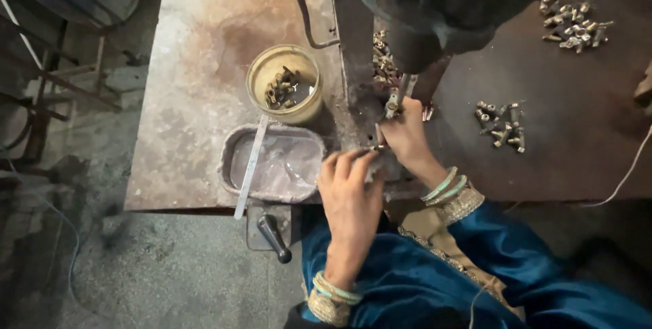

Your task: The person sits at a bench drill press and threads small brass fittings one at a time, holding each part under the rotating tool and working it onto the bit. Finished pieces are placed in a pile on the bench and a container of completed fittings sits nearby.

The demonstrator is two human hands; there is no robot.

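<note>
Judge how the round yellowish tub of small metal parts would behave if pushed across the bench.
The tub looks squat and wide, so it would probably slide, not tip. The metal parts inside likely rattle and shift.

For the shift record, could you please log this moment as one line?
left hand: resting by machine base | right hand: holding small brass part under spindle | round tub: brass parts

A stained, rusty metal worktop (pixel 204 30) is seen from above. On its left part, a round yellowish tub (pixel 284 84) with small brass parts inside is set just behind a shallow grey tray (pixel 273 165). Across the tray's left side a metal strip (pixel 250 166) is laid. On the darker right part, two loose heaps of brass parts (pixel 501 125) (pixel 574 25) are scattered, well apart.
</note>
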